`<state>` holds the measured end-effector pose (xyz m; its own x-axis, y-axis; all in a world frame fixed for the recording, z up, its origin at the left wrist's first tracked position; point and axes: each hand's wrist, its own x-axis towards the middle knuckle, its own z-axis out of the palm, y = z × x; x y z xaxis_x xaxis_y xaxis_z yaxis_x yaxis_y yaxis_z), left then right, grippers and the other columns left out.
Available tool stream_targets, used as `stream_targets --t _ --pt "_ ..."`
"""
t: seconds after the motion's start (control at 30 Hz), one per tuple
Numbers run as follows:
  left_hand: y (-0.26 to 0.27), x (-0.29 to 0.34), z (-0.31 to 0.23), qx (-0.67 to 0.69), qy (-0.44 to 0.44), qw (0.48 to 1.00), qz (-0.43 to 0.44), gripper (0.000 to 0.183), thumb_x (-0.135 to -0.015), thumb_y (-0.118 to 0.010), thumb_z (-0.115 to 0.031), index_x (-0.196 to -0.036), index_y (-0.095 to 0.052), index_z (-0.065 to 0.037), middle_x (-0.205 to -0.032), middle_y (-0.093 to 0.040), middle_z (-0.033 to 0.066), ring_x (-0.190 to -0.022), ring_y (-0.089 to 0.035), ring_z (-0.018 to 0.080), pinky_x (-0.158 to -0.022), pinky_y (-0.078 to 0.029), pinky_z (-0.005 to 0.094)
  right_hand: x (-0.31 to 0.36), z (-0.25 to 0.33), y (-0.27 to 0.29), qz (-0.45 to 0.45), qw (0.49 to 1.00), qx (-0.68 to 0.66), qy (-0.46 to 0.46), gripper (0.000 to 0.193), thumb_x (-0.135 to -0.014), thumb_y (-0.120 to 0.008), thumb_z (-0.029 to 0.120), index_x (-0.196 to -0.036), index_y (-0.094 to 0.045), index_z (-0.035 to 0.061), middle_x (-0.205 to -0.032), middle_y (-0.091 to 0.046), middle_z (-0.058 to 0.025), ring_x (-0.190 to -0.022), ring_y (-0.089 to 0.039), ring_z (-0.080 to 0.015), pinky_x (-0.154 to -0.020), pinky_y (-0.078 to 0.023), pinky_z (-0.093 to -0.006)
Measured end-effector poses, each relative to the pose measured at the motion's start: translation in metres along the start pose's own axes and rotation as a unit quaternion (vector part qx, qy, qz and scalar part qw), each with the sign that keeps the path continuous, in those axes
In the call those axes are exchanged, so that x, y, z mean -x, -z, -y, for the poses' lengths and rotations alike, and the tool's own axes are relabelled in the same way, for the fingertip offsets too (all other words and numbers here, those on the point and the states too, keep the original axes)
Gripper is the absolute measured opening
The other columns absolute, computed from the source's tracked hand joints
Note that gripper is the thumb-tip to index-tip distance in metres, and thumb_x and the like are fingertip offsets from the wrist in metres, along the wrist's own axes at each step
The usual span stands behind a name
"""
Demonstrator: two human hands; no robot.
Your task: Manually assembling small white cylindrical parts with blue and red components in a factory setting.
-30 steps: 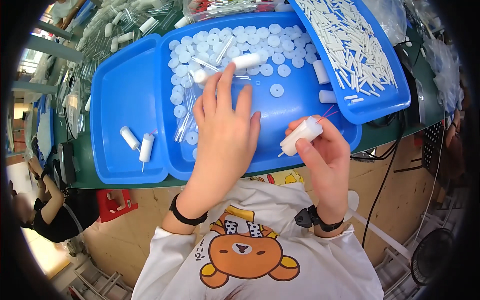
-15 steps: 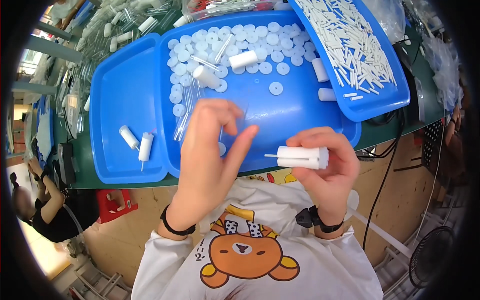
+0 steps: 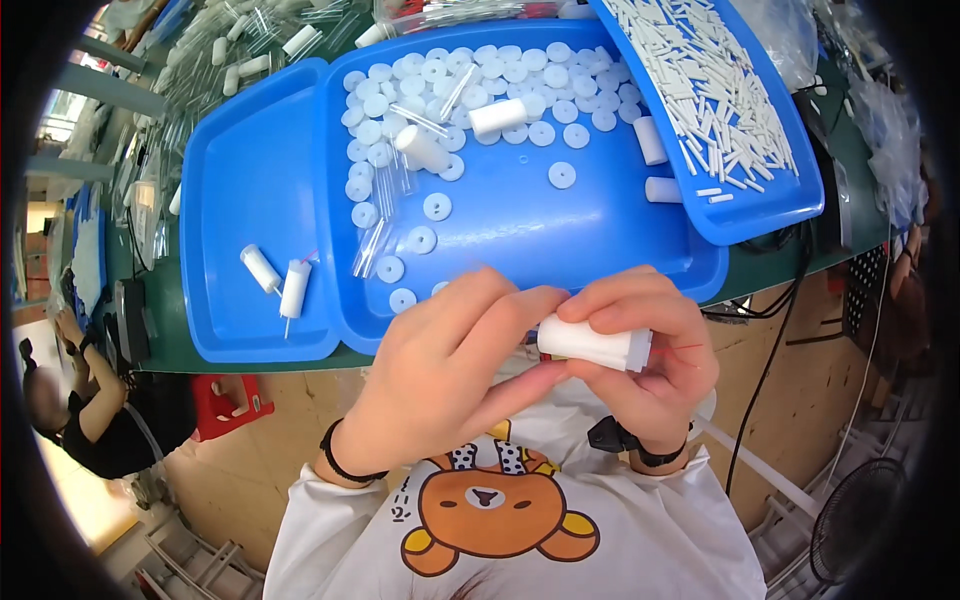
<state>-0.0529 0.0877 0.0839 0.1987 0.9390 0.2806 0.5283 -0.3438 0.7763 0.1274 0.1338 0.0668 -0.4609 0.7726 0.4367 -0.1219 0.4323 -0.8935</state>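
A white cylinder lies level in my right hand, whose fingers and thumb are closed around it. Its right end carries a translucent cap, and thin red strands stick out past that cap. My left hand meets the cylinder's left end, index finger above and thumb below. Whatever sits at that end between the left fingertips is mostly hidden. Both hands are just over the near edge of the large blue tray. Inside that tray lie many translucent discs with centre holes, some just beyond my left hand.
Two finished-looking white cylinders with thin rods lie in the left blue tray. A tilted blue tray of short white sticks overlaps the right side. Loose cylinders and clear tubes rest among the discs. Another person sits at left.
My left hand has come down and right from above the tray to the cylinder's left end. The cylinder has turned in my right hand, and the red strands now show.
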Motion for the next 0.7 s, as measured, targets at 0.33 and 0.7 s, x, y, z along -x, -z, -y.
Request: stream_targets --t 0.33,0.7 --pt "-0.004 0.003 0.0 -0.139 0.003 0.99 0.03 0.037 -0.069 -0.072 -0.018 -0.097 -0.054 -0.001 -0.077 -0.05 0.008 -0.064 -0.056 0.0235 -0.052 -0.046 0.0328 -0.001 0.001 -0.002 0.025 0.998 0.031 -0.05 0.034 -0.069 -0.074 -0.003 -0.1 -0.061 -0.0008 -0.097 -0.065 -0.0131 -0.085 -0.063 -0.0247 -0.072 -0.05 -0.0306" --pt "-0.003 0.007 0.001 -0.002 0.071 0.996 0.055 0.029 -0.073 -0.069 -0.015 -0.084 -0.047 -0.001 -0.07 -0.048 0.0116 -0.062 -0.055 0.0301 -0.052 -0.044 0.0365 0.007 -0.003 -0.014 0.013 0.988 -0.084 -0.13 0.034 -0.07 -0.075 0.0 -0.102 -0.063 0.002 -0.106 -0.056 -0.011 -0.096 -0.057 -0.0196 -0.081 -0.047 -0.0295"
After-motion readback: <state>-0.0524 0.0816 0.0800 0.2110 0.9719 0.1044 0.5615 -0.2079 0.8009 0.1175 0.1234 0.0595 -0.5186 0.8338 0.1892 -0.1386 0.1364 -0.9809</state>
